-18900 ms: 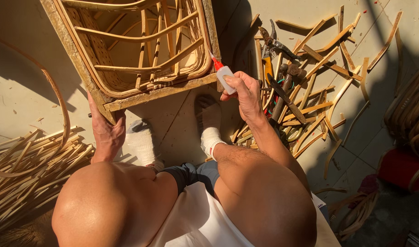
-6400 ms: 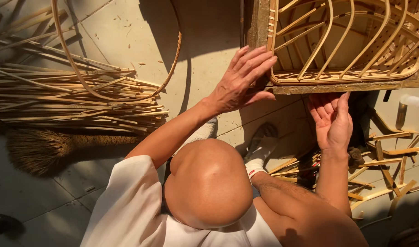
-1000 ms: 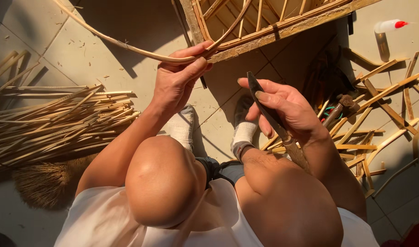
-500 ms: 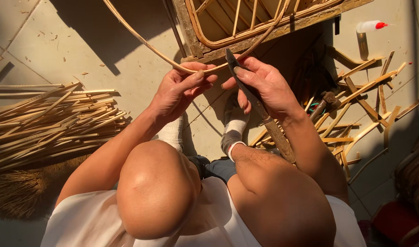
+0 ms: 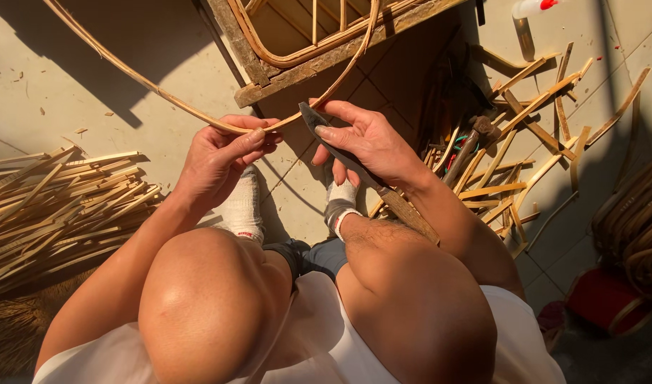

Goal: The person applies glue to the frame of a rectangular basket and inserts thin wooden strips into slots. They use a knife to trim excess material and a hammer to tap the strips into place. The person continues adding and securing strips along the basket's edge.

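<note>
My left hand (image 5: 223, 153) pinches the cane (image 5: 162, 96) taut so the knife (image 5: 354, 160), gripped in my right hand (image 5: 365, 139), meets it squarely.

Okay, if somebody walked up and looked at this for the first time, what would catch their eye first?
Probably the long cane strip curving across the middle, pinched by the left hand while the right hand lays a knife against it. Just above sits the corner of a wooden frame with bent cane ribs. A pile of split canes fills the left, and offcuts with a hammer litter the floor at right.
</note>
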